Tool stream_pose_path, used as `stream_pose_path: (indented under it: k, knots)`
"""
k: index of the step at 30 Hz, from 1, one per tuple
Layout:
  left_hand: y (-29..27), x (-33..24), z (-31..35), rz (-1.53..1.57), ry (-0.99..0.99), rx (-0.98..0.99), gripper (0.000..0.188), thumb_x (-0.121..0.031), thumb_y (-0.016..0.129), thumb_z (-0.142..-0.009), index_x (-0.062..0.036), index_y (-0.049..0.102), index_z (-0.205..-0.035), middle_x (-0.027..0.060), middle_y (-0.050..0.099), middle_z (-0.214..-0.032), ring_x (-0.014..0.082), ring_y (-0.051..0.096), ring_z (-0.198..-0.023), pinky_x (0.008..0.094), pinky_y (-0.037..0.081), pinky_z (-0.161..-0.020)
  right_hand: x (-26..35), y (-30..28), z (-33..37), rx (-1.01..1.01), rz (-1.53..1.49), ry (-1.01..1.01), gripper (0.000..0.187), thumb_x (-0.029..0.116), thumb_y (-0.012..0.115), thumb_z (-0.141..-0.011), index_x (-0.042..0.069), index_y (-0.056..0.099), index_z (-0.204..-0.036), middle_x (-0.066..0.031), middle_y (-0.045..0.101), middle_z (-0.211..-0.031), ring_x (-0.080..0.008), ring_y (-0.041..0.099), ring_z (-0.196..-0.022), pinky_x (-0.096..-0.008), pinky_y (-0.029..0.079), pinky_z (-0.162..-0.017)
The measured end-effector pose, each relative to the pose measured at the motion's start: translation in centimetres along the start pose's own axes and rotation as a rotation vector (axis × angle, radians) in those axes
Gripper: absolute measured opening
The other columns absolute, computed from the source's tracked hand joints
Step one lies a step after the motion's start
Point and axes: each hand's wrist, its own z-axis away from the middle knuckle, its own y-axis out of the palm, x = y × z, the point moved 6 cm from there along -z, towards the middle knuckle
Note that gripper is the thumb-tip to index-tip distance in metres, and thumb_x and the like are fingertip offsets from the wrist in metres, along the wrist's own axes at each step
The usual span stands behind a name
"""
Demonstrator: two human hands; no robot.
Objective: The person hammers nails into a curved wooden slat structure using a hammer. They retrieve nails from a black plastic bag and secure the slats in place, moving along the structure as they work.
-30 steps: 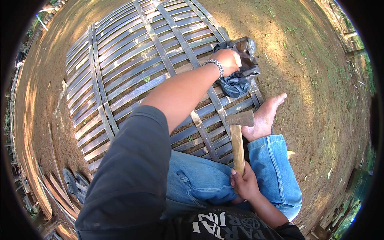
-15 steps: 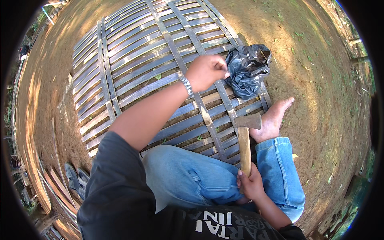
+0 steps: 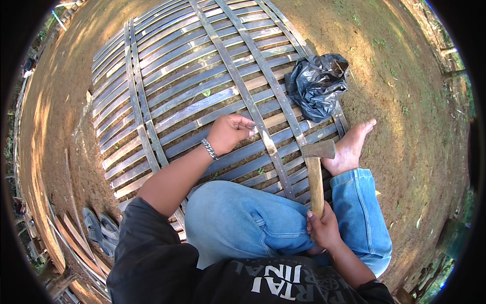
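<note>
My right hand point(image 3: 324, 225) is closed round the lower part of a hatchet's point(image 3: 316, 185) wooden handle. The hatchet stands upright, its rusty head on top beside my bare foot. Over the slats of a bamboo panel point(image 3: 238, 93), my left hand point(image 3: 232, 133) has its fingers curled and pinched together. What they hold, if anything, is too small to make out. The panel is of many thin slats under long cross strips. A crumpled black plastic bag point(image 3: 318, 88) lies open-mouthed on the panel's right edge, beyond my left hand.
My bent legs in blue jeans point(image 3: 243, 218) rest over the panel's near edge. Bare brown soil point(image 3: 400, 116) surrounds it. At the left are grey sandals point(image 3: 98, 230) and long curved bamboo strips point(image 3: 81, 243).
My left hand has drawn back from the black bag toward me and to the left, fingers still pinched. My right hand keeps hold of the hatchet.
</note>
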Motion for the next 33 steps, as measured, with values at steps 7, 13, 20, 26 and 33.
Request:
stream_pose_path:
  k: [7, 13, 20, 26, 33]
  knots:
    - [0.6, -1.7, 0.1, -0.321, 0.14, -0.147, 0.015, -0.014, 0.076, -0.089, -0.0017, 0.078, -0.097, 0.0099, 0.077, -0.089, 0.0113, 0.069, -0.073, 0.0287, 0.054, -0.067, -0.3, 0.0, 0.0, -0.007, 0.025, 0.001, 0.03, 0.01, 0.059, -0.103, 0.0, 0.045, -0.127, -0.0031, 0.055, -0.079, -0.0107, 0.056, -0.059, -0.0271, 0.049, -0.053]
    - [0.9, -2.5, 0.0, -0.458, 0.267, -0.15, 0.016, -0.015, 0.076, -0.091, -0.0023, 0.077, -0.1, 0.0081, 0.072, -0.083, 0.015, 0.067, -0.068, 0.0294, 0.052, -0.065, -0.5, 0.1, -0.4, -0.019, 0.019, 0.023, 0.03, 0.008, 0.06, -0.102, 0.0, 0.045, -0.128, -0.0029, 0.055, -0.077, -0.0112, 0.056, -0.057, -0.0278, 0.049, -0.052]
    - [1.1, -2.6, -1.0, -0.567, 0.281, -0.169, 0.016, -0.017, 0.074, -0.093, -0.0029, 0.076, -0.1, 0.0069, 0.068, -0.093, 0.0173, 0.066, -0.071, 0.0316, 0.051, -0.066, 0.0, 0.2, -0.5, -0.029, -0.006, 0.029, 0.026, 0.008, 0.062, -0.101, -0.002, 0.048, -0.12, -0.0029, 0.056, -0.071, -0.0111, 0.055, -0.056, -0.0275, 0.047, -0.052]
    - [1.9, -2.3, -0.6, -0.652, 0.412, -0.211, 0.016, -0.021, 0.072, -0.094, -0.0056, 0.076, -0.097, 0.0062, 0.069, -0.099, 0.0212, 0.068, -0.076, 0.0331, 0.054, -0.069, 0.3, 0.3, -0.5, -0.033, 0.042, 0.059, 0.033, 0.009, 0.063, -0.101, 0.0, 0.048, -0.128, -0.0014, 0.056, -0.069, -0.0098, 0.055, -0.056, -0.0272, 0.047, -0.052]
    - [2.7, -3.1, 0.2, -0.786, 0.496, -0.257, 0.013, -0.022, 0.071, -0.094, -0.0098, 0.076, -0.095, 0.003, 0.07, -0.1, 0.024, 0.071, -0.08, 0.0372, 0.056, -0.069, 0.5, 0.5, -1.8, -0.016, 0.397, -0.083, 0.044, 0.017, 0.063, -0.1, 0.001, 0.045, -0.138, -0.0214, 0.069, -0.091, -0.0347, 0.07, -0.08, -0.044, 0.054, -0.071]
